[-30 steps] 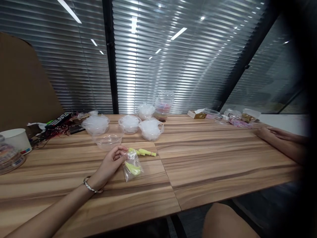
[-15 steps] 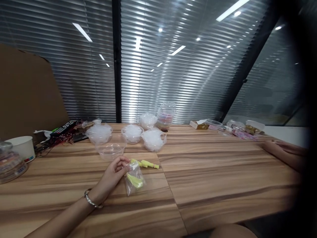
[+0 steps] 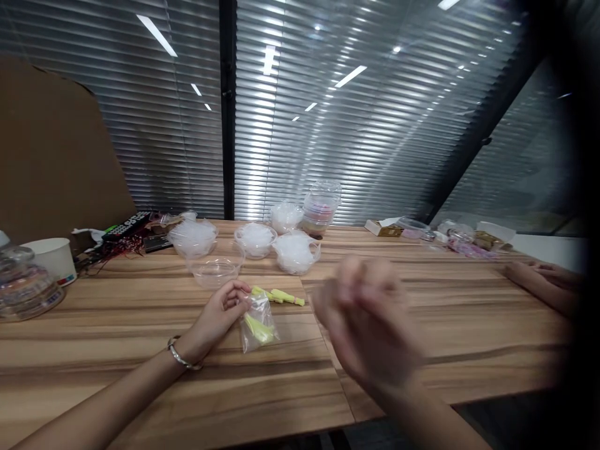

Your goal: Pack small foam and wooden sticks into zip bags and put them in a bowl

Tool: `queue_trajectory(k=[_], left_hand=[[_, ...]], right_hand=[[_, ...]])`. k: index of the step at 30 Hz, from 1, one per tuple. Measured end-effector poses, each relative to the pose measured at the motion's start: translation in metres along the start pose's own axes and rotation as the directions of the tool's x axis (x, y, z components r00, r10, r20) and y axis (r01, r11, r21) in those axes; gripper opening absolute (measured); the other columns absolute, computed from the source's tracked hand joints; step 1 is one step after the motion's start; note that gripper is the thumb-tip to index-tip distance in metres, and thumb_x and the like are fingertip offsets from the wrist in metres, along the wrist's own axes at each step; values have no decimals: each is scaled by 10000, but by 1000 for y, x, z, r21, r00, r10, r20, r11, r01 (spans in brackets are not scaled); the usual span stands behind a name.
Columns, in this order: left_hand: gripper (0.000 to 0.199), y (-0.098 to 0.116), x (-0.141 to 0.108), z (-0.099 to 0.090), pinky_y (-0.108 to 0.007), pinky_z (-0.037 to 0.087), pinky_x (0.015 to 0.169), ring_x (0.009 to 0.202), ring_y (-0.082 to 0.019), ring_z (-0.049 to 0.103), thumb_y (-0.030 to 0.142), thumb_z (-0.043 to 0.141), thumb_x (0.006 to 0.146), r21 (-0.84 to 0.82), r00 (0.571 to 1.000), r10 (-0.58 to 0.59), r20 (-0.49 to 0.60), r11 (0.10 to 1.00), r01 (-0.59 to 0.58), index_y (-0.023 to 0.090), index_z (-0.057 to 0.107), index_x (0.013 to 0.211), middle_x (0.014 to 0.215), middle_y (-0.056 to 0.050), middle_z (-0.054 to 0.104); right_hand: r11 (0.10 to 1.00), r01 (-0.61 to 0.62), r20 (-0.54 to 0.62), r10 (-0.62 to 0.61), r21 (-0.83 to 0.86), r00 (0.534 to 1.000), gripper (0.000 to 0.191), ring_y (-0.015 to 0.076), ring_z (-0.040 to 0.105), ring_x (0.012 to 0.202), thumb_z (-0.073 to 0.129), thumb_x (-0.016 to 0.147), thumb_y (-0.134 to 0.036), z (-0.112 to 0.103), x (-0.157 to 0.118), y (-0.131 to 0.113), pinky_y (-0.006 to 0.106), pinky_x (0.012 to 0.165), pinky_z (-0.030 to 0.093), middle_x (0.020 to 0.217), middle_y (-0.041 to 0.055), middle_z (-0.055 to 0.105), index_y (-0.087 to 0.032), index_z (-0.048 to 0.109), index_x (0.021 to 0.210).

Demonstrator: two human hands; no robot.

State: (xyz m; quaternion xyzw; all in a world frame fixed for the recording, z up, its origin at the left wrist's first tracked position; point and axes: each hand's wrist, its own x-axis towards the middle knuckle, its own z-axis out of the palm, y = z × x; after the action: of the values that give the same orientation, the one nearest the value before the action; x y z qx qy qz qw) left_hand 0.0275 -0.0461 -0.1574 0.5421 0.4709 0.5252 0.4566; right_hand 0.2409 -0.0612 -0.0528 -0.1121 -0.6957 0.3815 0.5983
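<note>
Your table (image 3: 182, 325) is lt brown w/ dk brown wood-grain streaks. You've got yellow-green strips (image 3: 259, 329) in a clear bag (image 3: 247, 343), clear bowls (image 3: 215, 272) w/ whitish contents (image 3: 296, 250), a silver-toned bracelet (image 3: 182, 359), plus a white tub (image 3: 52, 257) w/ red & blue marks. The board (image 3: 56, 150) behind's plain brown; blinds (image 3: 159, 144) are grey, horiz. striped.

Our left forearm (image 3: 107, 397) stretches diagonally from the lower left corner of the frame to the left wrist (image 3: 186, 351), held nearly straight behind our left hand (image 3: 221, 314), its fingers bent and thumb closed toward them near center. Our right forearm (image 3: 435, 415) rises from the lower right, angled inward. Our right hand (image 3: 368, 319), blurred, is raised right of center, fingers curled, their exact grip unclear.
</note>
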Motion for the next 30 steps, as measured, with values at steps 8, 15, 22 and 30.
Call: queue_trajectory(k=[8, 15, 22, 30], left_hand=[[244, -4, 1, -1, -222, 435, 731, 786, -120, 542, 288, 632, 786, 5, 997, 64, 52, 998, -64, 177, 512, 967, 823, -8, 571], [289, 4, 1, 1, -238, 440, 749, 817, -143, 557, 332, 625, 783, -10, 999, -25, 33, 1000, 26, 167, 558, 1010, 884, -39, 618], [268, 0, 5, -5, -229, 428, 700, 722, -125, 517, 388, 616, 780, 71, 998, -66, -4, 995, 66, 137, 620, 876, 781, -22, 585], [265, -8, 6, -11, -198, 399, 618, 670, -111, 469, 430, 538, 829, 190, 993, 25, -112, 982, -3, 168, 539, 869, 730, 16, 507]], right_hand=[[857, -302, 306, 445, -417, 842, 246, 126, 525, 694, 469, 889, -353, -1, -7, 120, 235, 623, 399, 746, 12, 579, -159, 590, 798], [873, -354, 180, 428, -335, 886, 224, 103, 460, 627, 509, 867, -335, -1, -27, 131, 209, 572, 351, 680, -10, 518, -157, 510, 731], [889, -359, 123, 405, -285, 906, 183, 106, 467, 623, 519, 861, -299, -2, -28, 140, 214, 574, 357, 675, -7, 530, -155, 547, 752], [883, -454, 158, 469, -120, 869, 194, 118, 506, 673, 566, 829, -340, 4, -29, 144, 225, 614, 394, 733, 12, 565, -149, 591, 807]])
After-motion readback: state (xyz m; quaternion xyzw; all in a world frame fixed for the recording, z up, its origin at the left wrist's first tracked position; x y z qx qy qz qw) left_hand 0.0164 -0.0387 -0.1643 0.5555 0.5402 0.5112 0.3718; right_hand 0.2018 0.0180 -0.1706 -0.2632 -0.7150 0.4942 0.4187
